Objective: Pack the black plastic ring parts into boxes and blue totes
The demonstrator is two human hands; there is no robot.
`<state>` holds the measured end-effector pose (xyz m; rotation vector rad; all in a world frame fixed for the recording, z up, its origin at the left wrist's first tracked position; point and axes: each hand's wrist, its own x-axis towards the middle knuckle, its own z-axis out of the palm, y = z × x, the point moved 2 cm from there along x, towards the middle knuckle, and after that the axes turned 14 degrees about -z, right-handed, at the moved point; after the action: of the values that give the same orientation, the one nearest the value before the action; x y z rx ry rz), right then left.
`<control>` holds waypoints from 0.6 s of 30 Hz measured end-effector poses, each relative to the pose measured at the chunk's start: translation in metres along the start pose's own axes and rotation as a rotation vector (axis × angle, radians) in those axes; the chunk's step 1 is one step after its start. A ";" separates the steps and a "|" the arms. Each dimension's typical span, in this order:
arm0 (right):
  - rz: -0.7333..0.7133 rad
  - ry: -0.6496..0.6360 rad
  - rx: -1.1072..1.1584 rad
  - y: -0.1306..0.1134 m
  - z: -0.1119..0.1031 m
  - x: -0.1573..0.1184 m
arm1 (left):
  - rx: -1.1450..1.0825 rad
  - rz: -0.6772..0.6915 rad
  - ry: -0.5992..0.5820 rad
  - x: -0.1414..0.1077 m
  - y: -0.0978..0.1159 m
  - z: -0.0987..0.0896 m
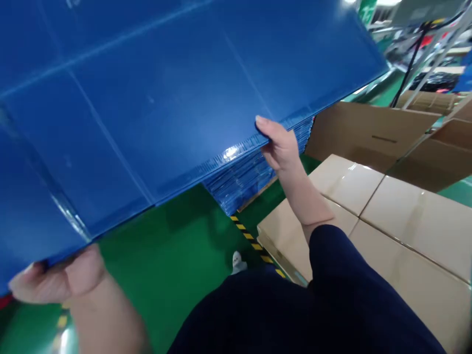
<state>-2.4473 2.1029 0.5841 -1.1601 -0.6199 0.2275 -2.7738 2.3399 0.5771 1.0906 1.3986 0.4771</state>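
A large blue plastic sheet (184, 98) with straight crease lines fills the upper part of the head view, tilted up toward the right. My right hand (280, 142) grips its near edge, the thumb on top and the fingers hidden underneath. Toward the lower left, my left hand (61, 280) is closed around the same edge near a dark seam; it is a little blurred. Beneath the sheet, a stack of folded blue sheets (247, 179) shows its layered side, resting on something brown.
Taped cardboard boxes (409, 211) stand close together at my right. Behind them are open brown cartons (368, 130) and a metal frame with a dark cable. Yellow-and-black tape (252, 241) runs along the green floor (173, 275). One white shoe (237, 258) shows below me.
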 end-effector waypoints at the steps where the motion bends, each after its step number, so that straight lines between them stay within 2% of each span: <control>1: -0.041 0.063 0.018 0.006 0.001 0.021 | -0.073 0.101 -0.059 0.034 0.008 0.021; 3: -0.104 0.180 0.089 0.015 -0.002 0.063 | -0.204 0.186 -0.184 0.102 0.022 0.071; 5: -0.165 0.259 0.235 0.014 -0.015 0.100 | -0.306 0.195 -0.312 0.170 0.039 0.129; 8: -0.304 0.432 0.630 -0.008 -0.052 0.142 | -0.435 0.207 -0.561 0.252 0.070 0.214; 10: -0.417 0.647 0.948 -0.029 -0.083 0.157 | -0.515 0.227 -0.729 0.287 0.094 0.257; 11: -0.470 0.787 1.126 -0.037 -0.098 0.158 | -0.542 0.229 -0.792 0.298 0.104 0.272; 13: -0.515 1.182 1.440 -0.044 -0.121 0.148 | -0.561 0.186 -0.877 0.308 0.121 0.291; 14: -0.485 1.404 1.462 -0.042 -0.130 0.137 | -0.561 0.146 -0.903 0.310 0.126 0.296; 15: -0.433 1.589 1.332 -0.038 -0.136 0.121 | -0.569 0.105 -0.920 0.309 0.129 0.300; 16: -0.375 1.696 1.073 -0.032 -0.143 0.103 | -0.586 0.070 -0.936 0.309 0.128 0.303; 17: -0.327 1.701 0.739 -0.025 -0.150 0.085 | -0.610 0.043 -0.961 0.310 0.126 0.308; 18: -0.296 1.627 0.404 -0.015 -0.157 0.067 | -0.644 0.026 -0.987 0.313 0.121 0.316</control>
<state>-2.3064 2.0055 0.5798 -0.5346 0.6853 -0.7808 -2.3847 2.5514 0.4515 0.6378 0.3119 0.2934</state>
